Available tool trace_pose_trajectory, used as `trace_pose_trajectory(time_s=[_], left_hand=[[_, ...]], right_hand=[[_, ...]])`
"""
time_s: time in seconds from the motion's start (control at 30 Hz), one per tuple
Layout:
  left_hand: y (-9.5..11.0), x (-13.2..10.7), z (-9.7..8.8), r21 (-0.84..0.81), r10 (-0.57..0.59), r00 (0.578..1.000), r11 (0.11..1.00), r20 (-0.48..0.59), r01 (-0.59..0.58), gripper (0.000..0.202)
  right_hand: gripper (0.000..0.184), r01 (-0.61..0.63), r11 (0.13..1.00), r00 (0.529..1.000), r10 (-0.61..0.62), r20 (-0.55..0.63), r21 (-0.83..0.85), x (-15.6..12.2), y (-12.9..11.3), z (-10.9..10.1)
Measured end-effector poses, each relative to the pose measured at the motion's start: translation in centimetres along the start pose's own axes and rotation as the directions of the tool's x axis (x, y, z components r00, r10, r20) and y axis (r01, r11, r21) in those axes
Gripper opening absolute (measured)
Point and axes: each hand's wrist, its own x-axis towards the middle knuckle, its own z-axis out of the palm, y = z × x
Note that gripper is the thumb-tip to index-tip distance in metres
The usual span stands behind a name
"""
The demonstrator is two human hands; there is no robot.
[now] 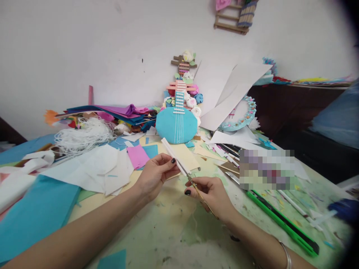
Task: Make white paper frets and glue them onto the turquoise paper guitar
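Slim white stick (171, 154), left hand (154, 175); scissors (195, 186), right hand (214, 195).

At the table's (168, 239) far edge a blue guitar-shaped paper model (176, 126) stands against the wall. A stack of coloured sheets (112, 111) and a tangle of white string (81, 136) lie to its left, and large white sheets (224, 93) lean over a flower-trimmed blue ring (246, 114) to its right. White paper scraps (95, 166) and a pink piece (137, 156) lie toward the left side, with a big blue sheet (36, 213) at the near left corner. A green utility knife (280, 221) lies slantwise near the right edge.
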Motion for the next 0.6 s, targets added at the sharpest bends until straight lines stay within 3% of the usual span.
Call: trace_pose_trajectory(time_s=[0.6], left_hand=[[-0.39, -0.11, -0.38, 0.154, -0.032, 0.995, 0.988, 0.094, 0.017, 0.025]], right_hand=[[0.038, 0.018, 0.998, 1.0, -0.019, -0.025, -0.064, 0.05, 0.38, 0.2]])
